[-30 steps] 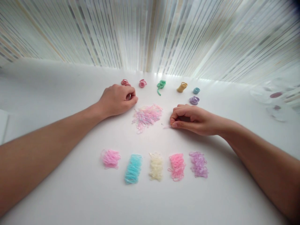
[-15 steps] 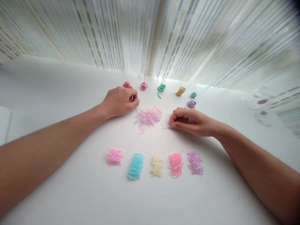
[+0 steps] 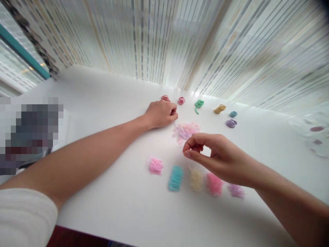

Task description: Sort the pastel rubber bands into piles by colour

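Observation:
My left hand rests on the table with its fingers curled closed, just left of a mixed pastel pile of thin elastic bands. Whatever its fingers may hold is hidden. My right hand is raised over the table in a pinch; I cannot make out anything between its fingertips. It partly covers the mixed pile and the near row. That row has bundles of bands: light pink, blue, cream, bright pink and purple.
Along the back lie small coils: red, pink, green, yellow, blue and purple. A striped string curtain hangs behind. Clear round items stand at right. A pixelated patch is at left.
My view has turned left, so things appear further right. My right hand has lifted from beside the mixed pile towards the near row. The pale band at its fingertips no longer shows.

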### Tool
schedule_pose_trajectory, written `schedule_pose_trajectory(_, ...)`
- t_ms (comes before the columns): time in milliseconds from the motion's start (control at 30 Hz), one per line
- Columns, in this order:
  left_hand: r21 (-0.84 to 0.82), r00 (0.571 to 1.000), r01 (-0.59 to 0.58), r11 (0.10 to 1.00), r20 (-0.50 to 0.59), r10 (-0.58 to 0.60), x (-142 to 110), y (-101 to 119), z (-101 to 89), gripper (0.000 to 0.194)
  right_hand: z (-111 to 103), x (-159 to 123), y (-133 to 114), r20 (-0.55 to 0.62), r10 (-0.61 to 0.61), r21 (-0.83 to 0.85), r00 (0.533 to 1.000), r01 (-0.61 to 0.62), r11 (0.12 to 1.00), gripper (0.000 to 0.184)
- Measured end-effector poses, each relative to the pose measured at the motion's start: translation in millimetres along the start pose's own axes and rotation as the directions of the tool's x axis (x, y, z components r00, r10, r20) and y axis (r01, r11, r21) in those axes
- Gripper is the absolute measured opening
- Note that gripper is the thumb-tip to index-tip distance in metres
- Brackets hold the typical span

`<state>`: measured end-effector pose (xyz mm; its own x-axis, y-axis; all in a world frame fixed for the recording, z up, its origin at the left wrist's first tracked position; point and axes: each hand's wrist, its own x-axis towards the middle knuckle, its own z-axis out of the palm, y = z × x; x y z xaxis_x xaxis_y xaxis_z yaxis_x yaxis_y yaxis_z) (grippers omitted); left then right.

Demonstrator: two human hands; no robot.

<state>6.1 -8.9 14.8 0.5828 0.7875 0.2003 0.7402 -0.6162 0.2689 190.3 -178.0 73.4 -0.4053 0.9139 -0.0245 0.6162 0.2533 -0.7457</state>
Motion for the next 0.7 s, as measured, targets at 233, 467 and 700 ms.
schedule_pose_trajectory(233,-0.029,1.000,-0.023,0.999,-0.009,0.022,0,0,1.2,0.025,37,18,-24,0.062,0.028,-0.001,0.998,-0.028,1.000,0.012)
schedule_pose_trajectory(467,-0.014,1.000,-0.010,1.000,-0.014,0.010,-1,3,1.1,0.027,46,16,-28,0.103,0.000,-0.066,0.995,0.007,0.998,0.012)
schedule_pose_trajectory(700,-0.001,1.000,-0.013,1.000,-0.021,0.013,0,3,1.0,0.026,48,18,-30,0.090,-0.005,-0.141,0.996,0.018,0.990,0.014)
